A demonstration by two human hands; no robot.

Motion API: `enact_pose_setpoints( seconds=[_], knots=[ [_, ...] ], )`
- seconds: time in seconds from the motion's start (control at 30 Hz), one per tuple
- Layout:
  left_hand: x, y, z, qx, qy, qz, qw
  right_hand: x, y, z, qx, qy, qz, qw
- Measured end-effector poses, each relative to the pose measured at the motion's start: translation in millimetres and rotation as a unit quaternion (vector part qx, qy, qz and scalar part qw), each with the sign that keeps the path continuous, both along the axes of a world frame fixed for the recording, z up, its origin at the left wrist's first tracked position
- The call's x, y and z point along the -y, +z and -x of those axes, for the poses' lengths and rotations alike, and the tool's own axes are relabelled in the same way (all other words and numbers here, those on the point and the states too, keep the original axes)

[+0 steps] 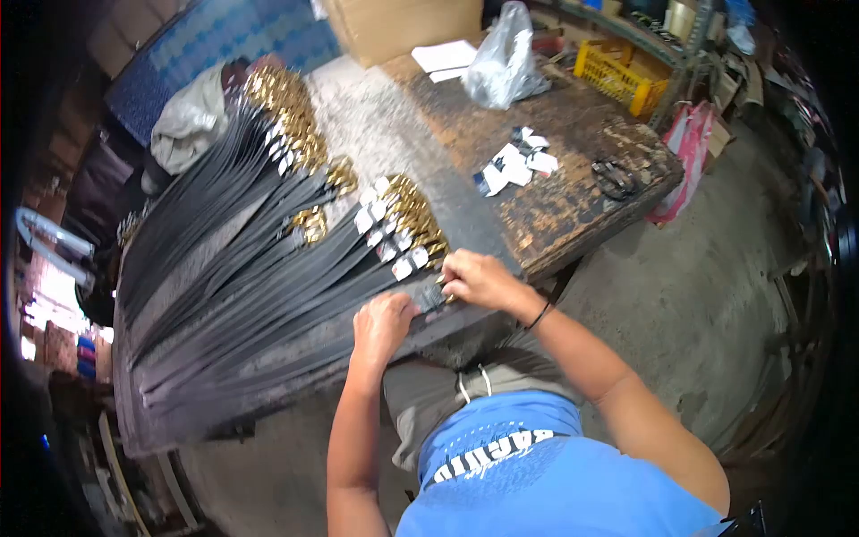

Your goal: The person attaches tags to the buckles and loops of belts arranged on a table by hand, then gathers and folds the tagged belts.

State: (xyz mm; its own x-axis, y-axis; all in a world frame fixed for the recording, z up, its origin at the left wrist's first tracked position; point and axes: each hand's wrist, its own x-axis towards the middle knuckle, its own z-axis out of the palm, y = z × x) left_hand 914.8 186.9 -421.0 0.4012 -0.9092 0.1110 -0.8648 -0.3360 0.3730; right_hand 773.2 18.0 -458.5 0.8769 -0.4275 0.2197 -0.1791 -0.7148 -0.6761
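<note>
My right hand (481,281) is closed at the gold buckle end of a black belt, by the table's near edge. My left hand (385,324) is closed on the same belt, a short way to the left. A small dark grey piece (431,297), perhaps a tag, shows between my hands; its details are blurred. Just beyond them lies a row of black belts (304,268) with gold buckles (412,213) and white tags (411,263). A larger bunch of gold buckles (288,109) lies farther back, its black straps fanning left.
White and dark tags (514,168) lie on the worn wooden table (573,210), near black scissors (614,179). A clear plastic bag (506,63), white paper (445,57) and a cardboard box (403,29) stand behind. A yellow crate (617,79) sits on the shelf.
</note>
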Motion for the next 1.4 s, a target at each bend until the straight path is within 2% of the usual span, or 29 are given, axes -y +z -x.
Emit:
enact_pose_setpoints(
  seconds=[0.17,0.43,0.5,0.53,0.57,0.63,0.67,0.77,0.83,0.93,0.97,1.03,1.1,1.17,1.2,1.23,1.3,1.37,1.4],
  knots=[
    [2.6,2.8,-0.2,-0.009,0.011,-0.048,0.999,-2.2,3.2,2.9,0.002,0.003,-0.008,1.000],
    [-3.0,-14.6,-5.0,0.006,0.002,0.027,1.000,-2.9,-2.4,1.6,-0.006,0.012,0.020,1.000],
    [-2.8,-15.1,-6.0,-0.184,0.062,0.029,0.981,-3.6,-1.4,1.9,-0.011,0.002,0.021,1.000],
    [-2.6,-5.9,-3.6,-0.294,0.100,0.033,0.950,-4.0,-1.2,2.8,-0.001,0.001,0.021,1.000],
    [-3.5,-9.1,-6.4,-0.291,0.099,0.036,0.951,-4.5,-1.8,3.8,0.002,0.000,0.025,1.000],
    [-9.8,-14.9,-8.9,-0.493,0.075,0.148,0.854,-6.5,-4.2,5.5,0.016,-0.016,0.007,1.000],
    [-15.9,-14.5,-12.5,-0.511,0.082,0.111,0.848,-6.9,-5.1,5.9,0.022,-0.022,-0.001,1.000],
    [-21.0,-16.7,-5.1,-0.549,0.038,0.160,0.819,-8.2,-2.9,7.0,0.057,-0.051,-0.031,0.997],
    [-21.6,-16.8,-2.8,-0.553,0.029,0.164,0.817,-9.6,-0.4,5.6,0.092,-0.039,-0.028,0.995],
    [-16.6,-23.3,2.5,-0.533,0.012,0.199,0.822,-20.3,5.1,0.8,0.163,-0.035,-0.087,0.982],
    [-15.1,-25.9,4.1,-0.533,0.015,0.200,0.822,-24.7,8.0,-1.0,0.162,-0.032,-0.088,0.982],
    [-10.8,-28.9,6.0,-0.498,0.007,0.223,0.838,-33.0,13.2,-6.6,0.140,-0.021,-0.169,0.975],
    [-8.3,-34.7,3.6,-0.501,0.012,0.219,0.837,-38.4,7.4,-13.9,0.158,-0.017,-0.166,0.973],
    [-7.3,-42.7,1.2,-0.447,0.021,0.213,0.869,-42.7,0.8,-19.1,0.191,-0.008,-0.209,0.959],
    [-6.9,-43.6,1.2,-0.448,0.017,0.210,0.869,-44.9,5.9,-17.1,0.170,-0.009,-0.219,0.961],
    [-5.7,-44.3,1.4,-0.455,0.022,0.219,0.863,-44.7,6.4,-16.1,0.171,-0.018,-0.218,0.961],
    [-2.5,-43.8,2.3,-0.467,0.016,0.221,0.856,-44.0,5.9,-12.3,0.179,0.038,-0.116,0.976],
    [-4.0,-39.3,2.6,-0.517,0.019,0.230,0.824,-43.7,-1.0,-14.0,0.194,0.040,-0.125,0.972],
    [-4.0,-39.6,1.9,-0.514,0.018,0.230,0.826,-43.6,0.3,-12.7,0.190,0.042,-0.121,0.973]
  ],
)
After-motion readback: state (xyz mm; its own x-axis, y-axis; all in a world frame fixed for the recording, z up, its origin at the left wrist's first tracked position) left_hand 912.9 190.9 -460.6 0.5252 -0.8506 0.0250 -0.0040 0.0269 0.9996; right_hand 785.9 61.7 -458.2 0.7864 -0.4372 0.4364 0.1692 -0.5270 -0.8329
